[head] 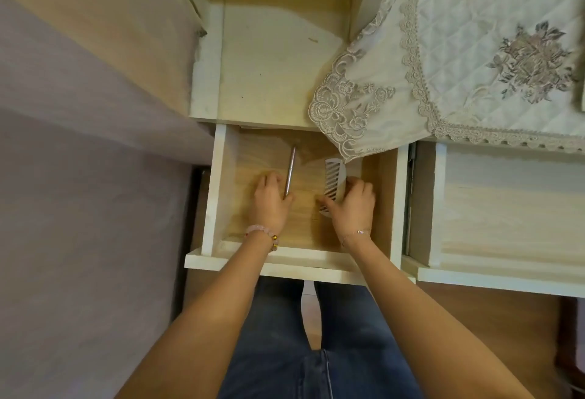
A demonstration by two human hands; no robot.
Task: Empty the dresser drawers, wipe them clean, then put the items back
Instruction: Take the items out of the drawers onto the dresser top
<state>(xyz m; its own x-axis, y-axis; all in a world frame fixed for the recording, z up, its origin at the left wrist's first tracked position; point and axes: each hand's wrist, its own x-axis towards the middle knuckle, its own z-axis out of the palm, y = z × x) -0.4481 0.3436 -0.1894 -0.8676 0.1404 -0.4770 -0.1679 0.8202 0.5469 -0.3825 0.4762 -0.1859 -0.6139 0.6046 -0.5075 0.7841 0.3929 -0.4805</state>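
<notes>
- Nearest to us, the front of the open drawer [285, 264], with both forearms reaching over it and down inside.
- The left hand [269, 202] is low on the drawer floor, knuckles up and fingers curled under. The pen [289, 177] lies just to the thumb side.
- The pen's near end meets the left thumb and its long axis runs straight away from the fingers toward the back. Whether that end is actually pinched, I cannot tell.
- The right hand [354, 205] is on the comb [330, 183], with the thumb laid over the comb's near end and the fingers curled round its outer edge, a narrow grip.
- The comb also points near to far, almost parallel with the pen. The two are apart, with bare drawer floor between them.
- Each hand has its own item, so neither needs to cross over. My read is that a straight lift along those long axes does it.
- Just beyond the right fingertips, a corner of the lace cloth [364, 107] hangs over the drawer's back corner. The comb's far tip could brush it on the way up.
- Farther off to the right, a second drawer [506, 208] stands pulled out too.
</notes>
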